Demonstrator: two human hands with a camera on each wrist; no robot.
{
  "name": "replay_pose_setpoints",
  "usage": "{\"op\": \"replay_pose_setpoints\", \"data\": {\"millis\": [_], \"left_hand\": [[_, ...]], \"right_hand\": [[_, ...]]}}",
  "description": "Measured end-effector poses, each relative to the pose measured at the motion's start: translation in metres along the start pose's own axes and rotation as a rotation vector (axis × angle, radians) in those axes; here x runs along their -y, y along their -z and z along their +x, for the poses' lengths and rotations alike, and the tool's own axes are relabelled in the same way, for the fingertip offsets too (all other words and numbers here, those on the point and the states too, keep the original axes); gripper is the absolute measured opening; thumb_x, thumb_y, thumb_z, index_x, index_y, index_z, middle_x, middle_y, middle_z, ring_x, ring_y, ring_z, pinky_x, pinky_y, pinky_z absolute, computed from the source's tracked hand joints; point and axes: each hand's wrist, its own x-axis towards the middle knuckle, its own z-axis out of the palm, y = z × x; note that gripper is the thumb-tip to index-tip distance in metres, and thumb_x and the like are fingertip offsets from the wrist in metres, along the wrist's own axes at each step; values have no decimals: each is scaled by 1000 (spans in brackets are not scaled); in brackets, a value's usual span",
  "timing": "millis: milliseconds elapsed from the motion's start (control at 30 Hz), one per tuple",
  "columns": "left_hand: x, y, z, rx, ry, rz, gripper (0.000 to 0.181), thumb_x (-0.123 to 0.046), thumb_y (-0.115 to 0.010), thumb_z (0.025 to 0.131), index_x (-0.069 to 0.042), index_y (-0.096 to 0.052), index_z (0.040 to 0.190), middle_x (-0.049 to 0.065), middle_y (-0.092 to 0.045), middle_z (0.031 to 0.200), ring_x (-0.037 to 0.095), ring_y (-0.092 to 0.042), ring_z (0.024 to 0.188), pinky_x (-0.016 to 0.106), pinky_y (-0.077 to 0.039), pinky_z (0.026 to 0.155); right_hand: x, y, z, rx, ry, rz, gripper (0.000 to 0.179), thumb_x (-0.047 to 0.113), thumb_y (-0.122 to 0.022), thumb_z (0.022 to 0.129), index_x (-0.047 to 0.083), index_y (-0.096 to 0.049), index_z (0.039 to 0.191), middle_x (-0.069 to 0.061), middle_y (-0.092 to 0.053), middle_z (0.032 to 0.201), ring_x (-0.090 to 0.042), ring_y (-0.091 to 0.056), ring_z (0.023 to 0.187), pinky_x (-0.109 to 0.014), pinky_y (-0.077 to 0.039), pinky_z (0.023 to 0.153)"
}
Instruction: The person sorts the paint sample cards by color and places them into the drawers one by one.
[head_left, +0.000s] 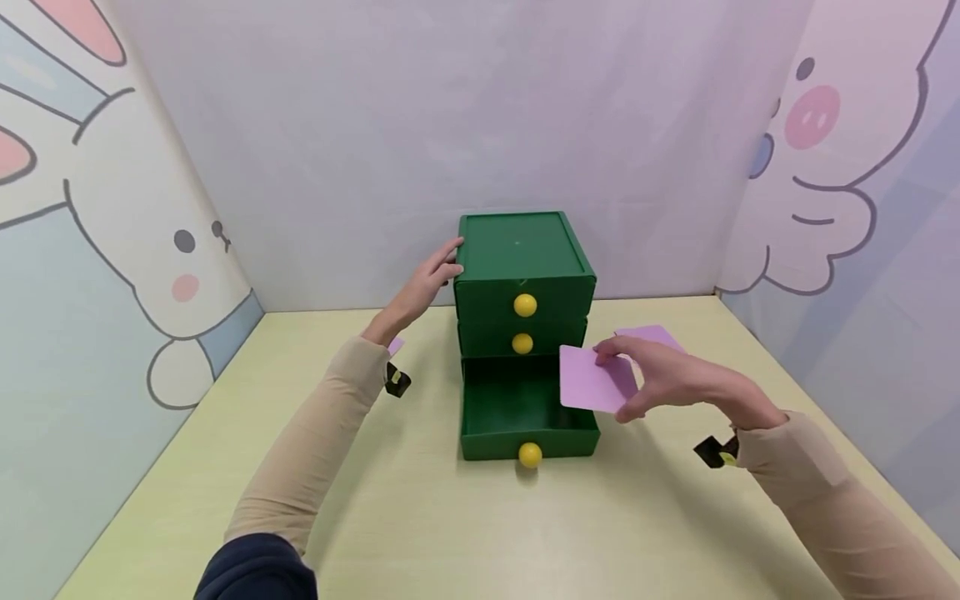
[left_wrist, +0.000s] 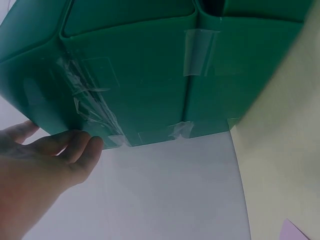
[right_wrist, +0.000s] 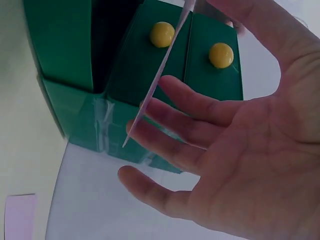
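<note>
A green three-drawer cabinet [head_left: 521, 246] stands at the middle of the table, its bottom drawer [head_left: 498, 404] pulled out. My left hand [head_left: 423, 287] rests with extended fingers against the cabinet's upper left side; in the left wrist view its fingertips [left_wrist: 90, 152] touch the taped wall. Over the right part of the open drawer, my right hand [head_left: 663, 375] pinches a thin square purple card [head_left: 596, 379] between thumb and fingers. The right wrist view shows that card [right_wrist: 157, 80] edge-on beside the fingers, with the thumb towards the top of the view.
Another purple card [head_left: 651, 333] lies on the table behind my right hand. A purple corner [head_left: 395, 346] peeks out by the left wrist. Yellow round knobs [head_left: 525, 305] stick out from the drawer fronts. Fabric walls with cartoon animals enclose the table [head_left: 420, 517] at the back and sides.
</note>
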Motion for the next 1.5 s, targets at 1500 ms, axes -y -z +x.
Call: {"op": "replay_pose_setpoints", "data": {"millis": [1500], "left_hand": [[3, -1, 3, -11, 10, 9, 58, -21, -35, 102, -9, -15, 156, 16, -17, 161, 31, -20, 149, 51, -26, 117]], "right_hand": [[-95, 8, 31, -124, -263, -92, 57, 36, -66, 90, -15, -61, 115, -33, -63, 114, -46, -61, 104, -53, -51, 87]]}}
